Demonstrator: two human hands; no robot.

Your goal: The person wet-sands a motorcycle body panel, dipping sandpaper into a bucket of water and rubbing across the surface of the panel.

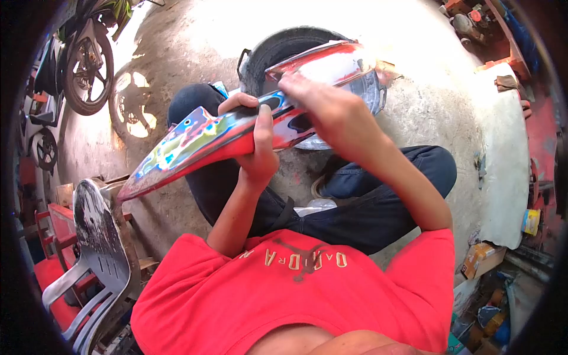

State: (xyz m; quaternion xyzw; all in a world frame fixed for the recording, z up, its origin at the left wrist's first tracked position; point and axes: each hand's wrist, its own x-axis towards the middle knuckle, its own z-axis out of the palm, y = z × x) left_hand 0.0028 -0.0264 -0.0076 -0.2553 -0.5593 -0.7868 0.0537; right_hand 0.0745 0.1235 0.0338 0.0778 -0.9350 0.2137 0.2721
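Observation:
A long, pointed panel (195,136) with red, blue, white and green patches lies slantwise above my lap. My left hand (257,139) grips it near its middle, thumb on top and fingers round the far edge. My right hand (331,109) is over the panel's upper right part, fingers bent together; whatever is under its fingertips is hidden. Behind the hands, a red and white end of a panel (331,64) extends over a round black basin (254,68).
Motorcycle wheels (89,74) stand at the upper left. A worn plastic chair (100,254) is at the left. On the right are a pale slab (502,160), a cardboard box (482,260) and a yellow container (531,222). My crossed legs (367,216) surround the floor in front.

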